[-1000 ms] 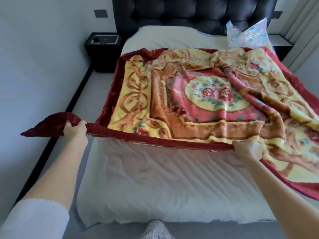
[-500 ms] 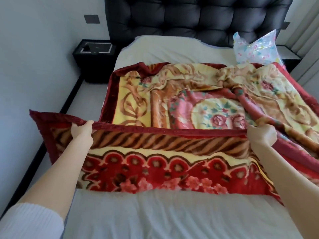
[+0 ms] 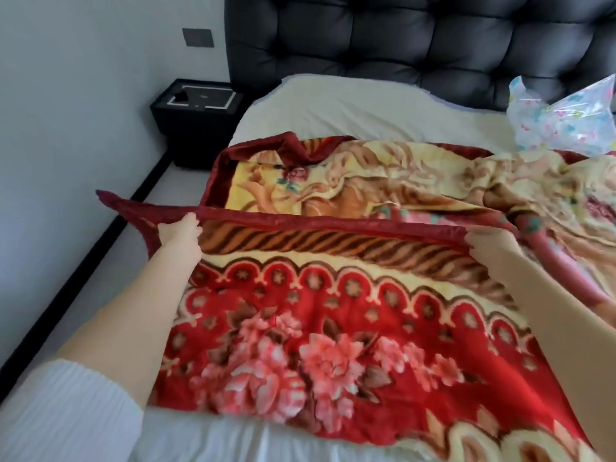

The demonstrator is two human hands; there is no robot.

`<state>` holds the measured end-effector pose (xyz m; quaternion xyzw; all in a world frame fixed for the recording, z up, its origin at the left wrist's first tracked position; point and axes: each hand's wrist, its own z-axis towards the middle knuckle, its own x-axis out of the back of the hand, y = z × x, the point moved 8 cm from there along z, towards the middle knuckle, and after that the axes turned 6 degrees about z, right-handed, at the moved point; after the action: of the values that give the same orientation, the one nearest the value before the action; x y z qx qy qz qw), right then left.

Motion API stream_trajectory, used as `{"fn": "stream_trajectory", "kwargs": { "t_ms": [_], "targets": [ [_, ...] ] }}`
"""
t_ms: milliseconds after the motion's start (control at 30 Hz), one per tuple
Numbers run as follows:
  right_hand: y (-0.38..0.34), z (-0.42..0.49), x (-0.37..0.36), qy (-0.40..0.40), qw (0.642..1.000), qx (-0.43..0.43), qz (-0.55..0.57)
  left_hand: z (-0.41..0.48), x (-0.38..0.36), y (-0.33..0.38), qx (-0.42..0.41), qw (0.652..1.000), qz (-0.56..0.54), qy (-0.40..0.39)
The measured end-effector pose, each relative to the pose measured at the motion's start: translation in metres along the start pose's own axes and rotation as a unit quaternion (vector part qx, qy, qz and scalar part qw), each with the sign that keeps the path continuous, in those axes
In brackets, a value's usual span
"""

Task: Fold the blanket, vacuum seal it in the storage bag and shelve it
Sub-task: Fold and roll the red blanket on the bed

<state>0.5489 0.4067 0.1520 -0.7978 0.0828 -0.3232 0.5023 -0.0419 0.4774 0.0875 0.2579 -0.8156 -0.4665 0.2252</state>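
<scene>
A thick flowered blanket [image 3: 333, 345] in red, yellow and pink lies across the white bed [image 3: 350, 108], its near half turned over so the red underside faces up. My left hand [image 3: 180, 230] grips the dark red hem near the blanket's left corner. My right hand [image 3: 483, 241] grips the same hem further right, its fingers hidden under the cloth. The hem is stretched between both hands above the yellow part of the blanket. A clear storage bag [image 3: 563, 120] with pastel prints lies crumpled at the bed's far right, by the headboard.
A dark tufted headboard [image 3: 416, 45] backs the bed. A black nightstand [image 3: 196, 118] stands left of the bed against the grey wall, with a narrow strip of floor between wall and mattress. A wall switch plate [image 3: 198, 37] is above it.
Both hands have carried the near hem up and forward towards the headboard, so the blanket's red underside now covers more of the near bed. My view has moved closer.
</scene>
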Motion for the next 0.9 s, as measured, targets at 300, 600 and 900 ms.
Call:
{"fn": "stream_trajectory", "kwargs": {
  "t_ms": [300,600,900],
  "targets": [
    [0.284,-0.102,-0.016,-0.041,0.945,-0.176,-0.271,0.002,0.143,-0.209,0.050,0.869,0.471,0.142],
    [0.376,-0.157,-0.010,0.088,0.939,-0.331,0.040,0.023,0.182,-0.297,0.188,0.955,0.203,0.105],
    [0.327,-0.186,0.020,0.249,0.895,-0.319,0.186,-0.030,0.197,-0.247,0.109,0.952,0.212,0.191]
  ]
}}
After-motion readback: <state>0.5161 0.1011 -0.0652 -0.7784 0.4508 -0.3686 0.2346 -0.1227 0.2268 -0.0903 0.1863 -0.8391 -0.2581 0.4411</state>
